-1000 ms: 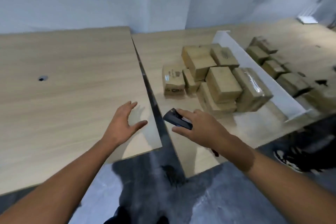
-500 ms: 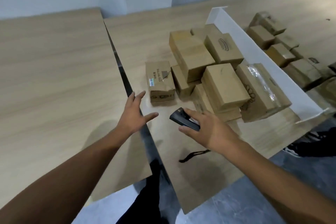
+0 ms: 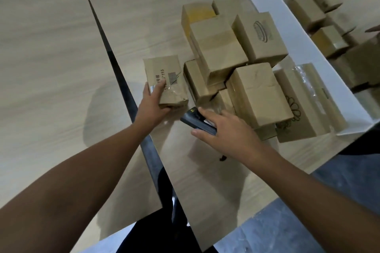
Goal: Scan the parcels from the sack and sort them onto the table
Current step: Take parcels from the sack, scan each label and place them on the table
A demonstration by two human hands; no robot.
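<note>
On the right-hand table (image 3: 144, 16), just left of the box pile (image 3: 220, 51), left hand (image 3: 153, 104) has fingers and thumb clamped on a dented parcel (image 3: 162, 68) while right hand (image 3: 228, 129) fingers wrap a black scanner (image 3: 193, 121).

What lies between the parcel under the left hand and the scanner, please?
Only bare table separates the parcel from the scanner, seen in the head view.

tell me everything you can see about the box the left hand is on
The small cardboard parcel is brown, creased and dented, with printed digits and a small grey patch on top. It lies flat on the wooden table, just left of the stacked boxes. The left hand grips its near left corner, fingers over the top.
</note>
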